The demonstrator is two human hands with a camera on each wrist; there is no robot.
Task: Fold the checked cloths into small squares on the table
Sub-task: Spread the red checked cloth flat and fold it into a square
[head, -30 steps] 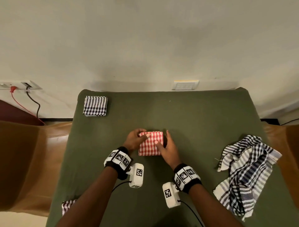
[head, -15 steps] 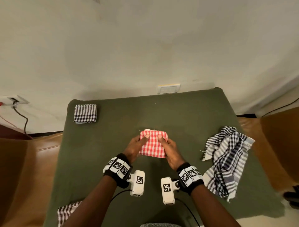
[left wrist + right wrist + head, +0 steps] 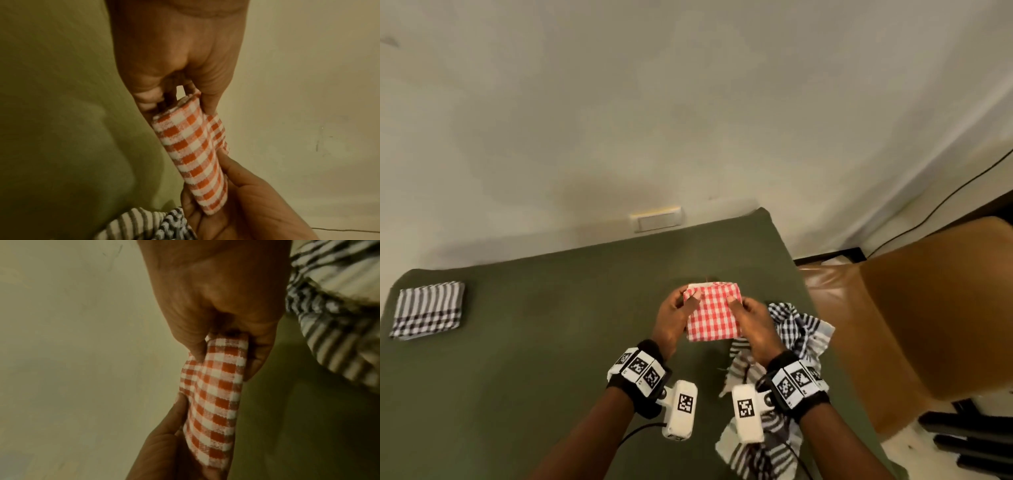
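Left hand (image 3: 671, 318) and right hand (image 3: 755, 325) pinch red cloth (image 3: 714, 315) edges

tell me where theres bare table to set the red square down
Widest free patch: bare green table between the folded black-and-white square and the left hand. Crowded under the right hand, where the unfolded striped cloth lies.

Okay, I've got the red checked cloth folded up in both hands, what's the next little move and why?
Probably carry the red cloth across and set it by the folded black cloth at the table's far left. It already looks like a small square, pinched by the left hand and right hand, lifted off the table. The crumpled black cloth still waits.
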